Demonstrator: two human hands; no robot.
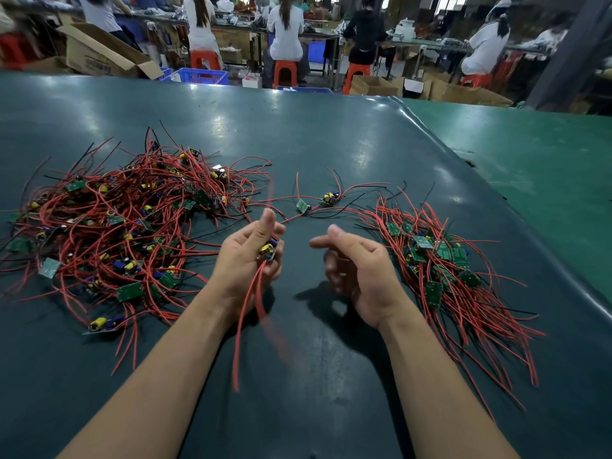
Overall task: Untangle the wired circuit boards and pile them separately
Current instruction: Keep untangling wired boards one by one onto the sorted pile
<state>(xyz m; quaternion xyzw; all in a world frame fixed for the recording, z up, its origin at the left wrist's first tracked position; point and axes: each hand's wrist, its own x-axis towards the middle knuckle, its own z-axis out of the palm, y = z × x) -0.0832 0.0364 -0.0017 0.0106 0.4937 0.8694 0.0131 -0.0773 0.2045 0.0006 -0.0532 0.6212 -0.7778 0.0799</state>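
A big tangled heap of green circuit boards with red and black wires [116, 223] lies on the left of the table. A tidier pile of boards [440, 260], wires trailing toward me, lies on the right. My left hand [251, 260] grips one small board [269, 250] with yellow and blue parts; its red wires hang down, one blurred. My right hand [354, 266] hovers beside it above the table, fingers loosely curled and blurred, holding nothing. Two loose boards [318, 202] with wires lie beyond my hands, between the piles.
The dark green table mat [298, 127] stretches ahead; its curled right edge [496, 207] borders a lighter green surface. Beyond the far edge several people sit on orange stools at benches, among cardboard boxes and a blue crate [202, 76].
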